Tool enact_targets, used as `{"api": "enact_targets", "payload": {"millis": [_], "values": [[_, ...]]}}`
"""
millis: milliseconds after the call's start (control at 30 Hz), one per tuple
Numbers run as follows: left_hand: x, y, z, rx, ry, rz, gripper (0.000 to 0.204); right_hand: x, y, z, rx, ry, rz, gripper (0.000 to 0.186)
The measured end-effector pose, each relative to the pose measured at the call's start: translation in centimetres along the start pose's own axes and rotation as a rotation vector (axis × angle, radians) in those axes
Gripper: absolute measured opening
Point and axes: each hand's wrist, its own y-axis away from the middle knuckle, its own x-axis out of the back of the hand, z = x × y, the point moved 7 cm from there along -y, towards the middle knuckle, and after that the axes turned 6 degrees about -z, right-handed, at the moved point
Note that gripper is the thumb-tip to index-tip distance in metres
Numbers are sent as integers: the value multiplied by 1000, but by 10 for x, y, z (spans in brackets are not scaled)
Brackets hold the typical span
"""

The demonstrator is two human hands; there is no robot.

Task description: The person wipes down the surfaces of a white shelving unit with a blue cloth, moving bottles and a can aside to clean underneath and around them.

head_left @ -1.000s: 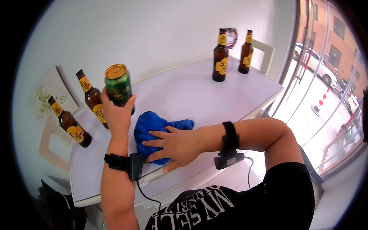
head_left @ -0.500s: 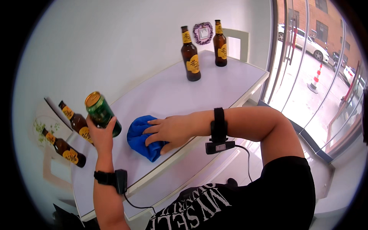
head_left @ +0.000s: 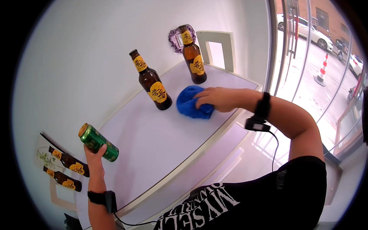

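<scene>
My left hand [head_left: 94, 158] grips a green drink can [head_left: 98, 142] and holds it tilted above the left part of the white table [head_left: 153, 142]. My right hand [head_left: 216, 98] lies flat on a crumpled blue cloth [head_left: 190, 102], pressing it onto the table's far right part. The cloth lies close to two upright brown bottles with yellow labels: one [head_left: 151, 81] just left of it, the other [head_left: 193, 56] behind it.
Two more brown bottles [head_left: 69, 163] [head_left: 62, 179] stand at the table's left end by a framed picture [head_left: 44, 153]. A small purple ornament [head_left: 176, 38] and a white chair back [head_left: 216, 50] are at the far end. Glass panes on the right show a street with cars.
My right hand has slid the blue cloth from the middle of the table to the far right, next to the two bottles. My left hand still holds the can, now more tilted.
</scene>
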Motion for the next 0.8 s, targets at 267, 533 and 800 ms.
{"api": "enact_targets", "payload": {"millis": [267,533,800], "values": [[-29,-16,-25,53,15,175,71,23,90,109,-314,-93,112,54],[-51,-16,-16,2,-16,227,65,16,106,105,-292,-41,109,56],[-64,12,54,-186,-707,394,102,21,96,95,-294,-46,45,49]]}}
